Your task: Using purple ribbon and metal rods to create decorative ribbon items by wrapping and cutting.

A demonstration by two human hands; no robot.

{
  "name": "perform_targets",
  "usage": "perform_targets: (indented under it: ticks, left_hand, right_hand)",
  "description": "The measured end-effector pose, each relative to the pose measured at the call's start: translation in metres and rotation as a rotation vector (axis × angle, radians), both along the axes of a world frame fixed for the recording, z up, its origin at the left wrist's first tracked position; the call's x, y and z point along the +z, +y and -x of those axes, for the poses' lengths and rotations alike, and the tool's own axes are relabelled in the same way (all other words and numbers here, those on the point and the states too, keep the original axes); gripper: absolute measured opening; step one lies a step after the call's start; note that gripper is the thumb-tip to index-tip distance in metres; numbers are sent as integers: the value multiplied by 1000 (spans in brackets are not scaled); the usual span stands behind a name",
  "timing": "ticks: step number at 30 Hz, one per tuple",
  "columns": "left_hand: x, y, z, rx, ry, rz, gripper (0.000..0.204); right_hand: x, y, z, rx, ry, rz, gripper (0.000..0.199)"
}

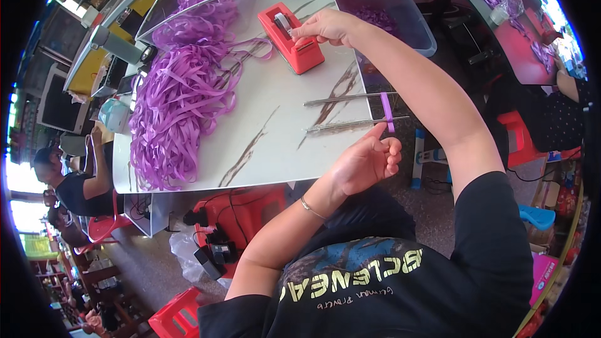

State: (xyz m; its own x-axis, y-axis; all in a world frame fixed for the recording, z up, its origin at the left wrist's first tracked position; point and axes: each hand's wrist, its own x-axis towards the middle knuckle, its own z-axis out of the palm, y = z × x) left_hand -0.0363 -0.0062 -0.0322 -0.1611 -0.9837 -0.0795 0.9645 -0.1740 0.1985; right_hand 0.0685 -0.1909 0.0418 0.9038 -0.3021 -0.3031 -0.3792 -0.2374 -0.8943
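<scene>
A red tape dispenser [292, 42] stands on the white marbled table [269, 150]. My right hand [330, 27] reaches over it, thumb and fingers pinched at the free end of the clear tape [282, 23]. Two thin metal rods [338, 126] stick out past the table's right edge, side by side. A short purple ribbon [387, 112] spans both rods near their outer ends. Below it is my left hand [369, 161], its index finger stretched out to touch the ribbon at the lower rod. Its other fingers are loosely curled, with nothing visible in them.
A big heap of purple ribbon [178, 100] covers the table's left side. A clear blue-tinted bin [422, 15] stands beyond the right edge. Red stools [250, 213] with chargers and cables are below the table. Other people sit at far left and far right.
</scene>
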Motion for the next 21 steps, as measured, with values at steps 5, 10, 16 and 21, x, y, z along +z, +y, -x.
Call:
perform_targets:
  ticks: [5,10,16,21]
  left_hand:
    - [1,-1,1,-6,-12,-32,29]
    - [1,-1,1,-5,1,2,32]
    - [3,0,1,1,-12,-20,38]
    - [3,-1,2,4,-1,-21,39]
  right_hand:
    - [-1,-10,-5,0,53,-194,19]
    - [17,-3,21,24,-104,-244,15]
    - [-17,22,53,41,-213,-186,18]
    - [-32,31,51,-138,-234,-140,25]
